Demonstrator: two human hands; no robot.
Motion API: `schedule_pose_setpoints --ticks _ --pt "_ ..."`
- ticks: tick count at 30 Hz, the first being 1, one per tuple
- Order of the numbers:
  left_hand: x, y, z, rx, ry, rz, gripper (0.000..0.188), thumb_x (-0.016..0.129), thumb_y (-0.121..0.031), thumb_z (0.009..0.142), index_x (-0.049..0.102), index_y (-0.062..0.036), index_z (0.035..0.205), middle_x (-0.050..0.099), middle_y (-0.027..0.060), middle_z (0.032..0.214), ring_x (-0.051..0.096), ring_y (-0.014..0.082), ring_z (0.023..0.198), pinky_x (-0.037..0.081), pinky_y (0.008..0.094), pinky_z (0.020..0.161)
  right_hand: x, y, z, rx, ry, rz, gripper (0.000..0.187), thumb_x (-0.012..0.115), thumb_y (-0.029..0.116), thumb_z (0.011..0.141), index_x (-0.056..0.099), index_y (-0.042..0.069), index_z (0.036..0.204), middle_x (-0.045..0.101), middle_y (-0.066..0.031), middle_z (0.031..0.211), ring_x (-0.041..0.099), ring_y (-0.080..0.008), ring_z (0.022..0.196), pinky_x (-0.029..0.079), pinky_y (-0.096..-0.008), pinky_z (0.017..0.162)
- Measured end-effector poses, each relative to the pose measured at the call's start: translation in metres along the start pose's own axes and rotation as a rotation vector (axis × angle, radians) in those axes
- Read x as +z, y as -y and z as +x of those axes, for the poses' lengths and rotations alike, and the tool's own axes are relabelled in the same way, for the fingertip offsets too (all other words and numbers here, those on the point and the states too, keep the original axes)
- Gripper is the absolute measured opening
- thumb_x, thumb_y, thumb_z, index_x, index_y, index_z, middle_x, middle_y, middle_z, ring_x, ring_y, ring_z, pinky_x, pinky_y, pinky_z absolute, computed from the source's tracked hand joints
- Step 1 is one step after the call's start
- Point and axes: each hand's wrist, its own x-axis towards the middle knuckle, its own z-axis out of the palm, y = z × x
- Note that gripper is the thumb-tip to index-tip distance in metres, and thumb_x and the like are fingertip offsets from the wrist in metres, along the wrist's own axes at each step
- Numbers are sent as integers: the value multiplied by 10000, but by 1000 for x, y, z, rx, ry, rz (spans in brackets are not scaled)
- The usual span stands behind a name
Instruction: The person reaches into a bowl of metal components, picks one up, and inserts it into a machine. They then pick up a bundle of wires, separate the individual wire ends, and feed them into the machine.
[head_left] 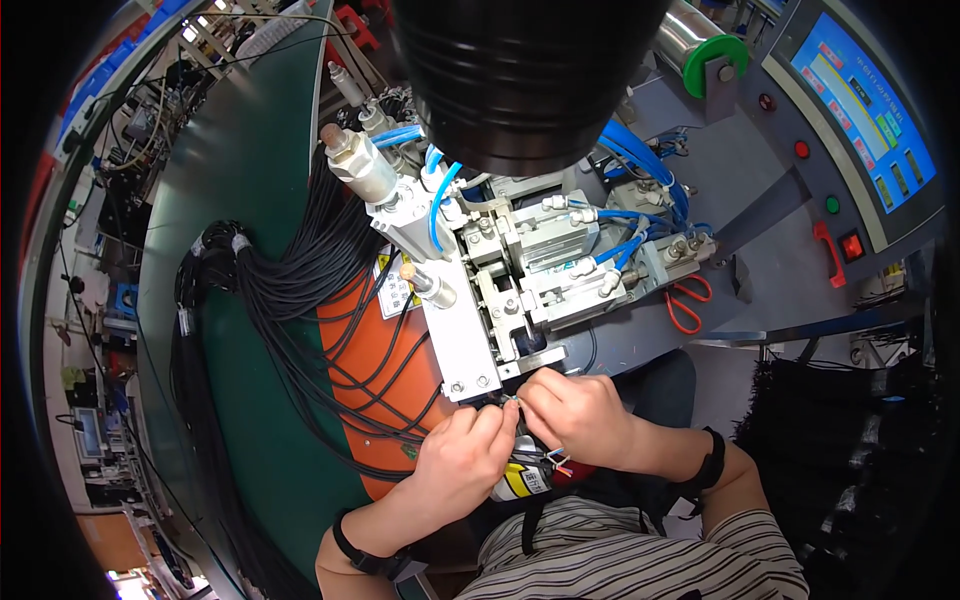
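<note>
My left hand (465,450) and my right hand (575,415) meet fingertip to fingertip just in front of the machine's white metal block (462,350). Both are closed in a pinch on thin wires (512,400), of which only a small pale bit shows between the fingers. Below the right hand a splayed bunch of coloured wire ends (562,463) sticks out. Black cables (375,385) run from the left across an orange surface toward my left hand. A yellow and black label (525,480) shows under the hands.
Pneumatic cylinders with blue hoses (620,215) fill the machine behind my hands. A dark round housing (530,80) hangs overhead. Thick black cable bundles (290,270) lie on the green table (165,400). Red-handled scissors (688,305) and a touchscreen (865,110) are at right.
</note>
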Motion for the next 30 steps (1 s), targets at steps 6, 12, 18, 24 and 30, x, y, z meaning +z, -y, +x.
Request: schedule_pose_setpoints --ticks 6,12,18,24,30 --pt "6 7 -10 -111 -146 -184 498 672 -45 616 651 -23 1113 530 74 866 545 241 780 447 347 654 5 -12 -5 241 68 396 104 679 100 791 606 50 847 622 -82 719 628 -267 571 499 -361 513" --pt "8 8 -35 -207 -233 -15 369 709 5 664 660 -40 1027 557 84 811 541 250 705 412 361 643 -3 -10 -9 211 20 392 87 689 70 808 650 30 875 603 -57 657 599 -166 523 465 -291 489" --pt "16 14 -38 -311 -241 -11 224 747 -34 763 652 -41 966 554 85 710 524 252 601 411 368 593 -31 16 -4 160 211 866 139 705 43 825 675 9 956 641 -64 806 617 -92 618 456 -229 533" --pt "5 11 -18 -267 -282 -415 188 772 -64 774 627 -35 891 590 78 660 572 218 562 433 318 509 4 4 -11 174 94 890 215 674 31 868 648 -2 1079 639 -49 910 603 -58 687 446 -192 570" --pt "11 -2 -22 -377 -349 -564 148 745 -41 802 623 -28 885 620 78 671 617 193 583 454 295 499 -4 16 -3 631 105 1502 226 610 64 937 613 -9 1151 628 -46 902 591 -54 706 449 -180 586"
